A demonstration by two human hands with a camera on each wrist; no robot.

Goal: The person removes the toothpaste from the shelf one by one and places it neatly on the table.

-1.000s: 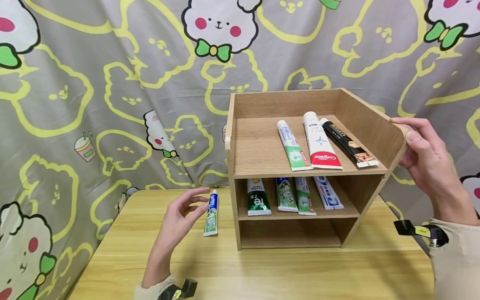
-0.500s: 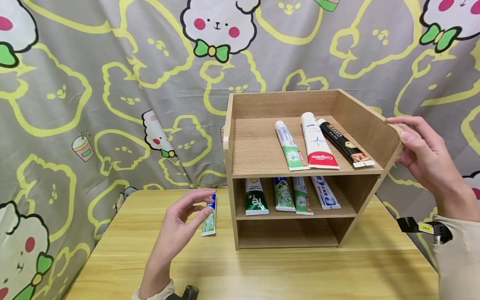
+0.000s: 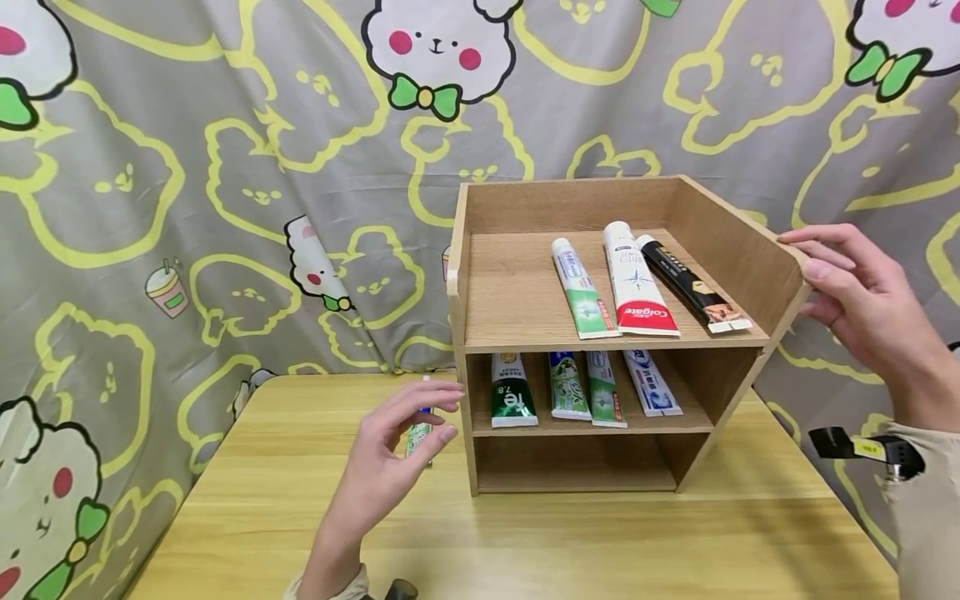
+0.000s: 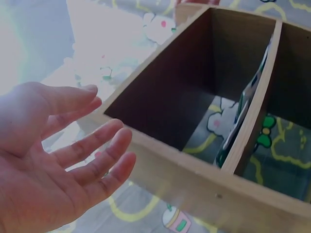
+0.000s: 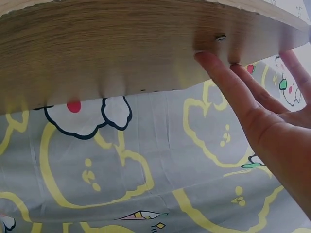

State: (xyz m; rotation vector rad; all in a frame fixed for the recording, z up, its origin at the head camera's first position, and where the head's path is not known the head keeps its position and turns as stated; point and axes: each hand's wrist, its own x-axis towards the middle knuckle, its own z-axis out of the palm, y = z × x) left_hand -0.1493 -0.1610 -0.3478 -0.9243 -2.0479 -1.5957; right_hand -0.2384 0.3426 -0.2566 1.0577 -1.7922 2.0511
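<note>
Left hand [image 3: 396,454] free, right hand [image 3: 870,287] touching a wood-grain, three-tier open shelf unit [image 3: 506,296]

The left hand holds nothing; its fingers bend loosely just beside the unit's left wall, and whether they touch it cannot be told. Partly hidden behind that hand, a slim blue-and-green toothpaste tube with a white cap [image 3: 417,437] lies on the pale yellow wood-grain table [image 3: 570,542], left of the unit. The right hand grasps nothing, its extended fingertips resting against the outer face of the right wall, near the front.

On the top tier, caps toward the back, lie a white-and-green tube [image 3: 583,290], a larger white tube with a red end (marked Colgate) [image 3: 637,279] and a black tube with a brown picture [image 3: 690,283]. The middle tier holds, from left to right, a dark green tube [image 3: 513,400], a second blue-and-green tube [image 3: 568,387], another white-and-green one [image 3: 604,392] just beside it, and a white-and-blue tube [image 3: 651,385] set apart at a slant. Behind hangs a grey curtain with yellow cartoon outlines [image 3: 225,92].
</note>
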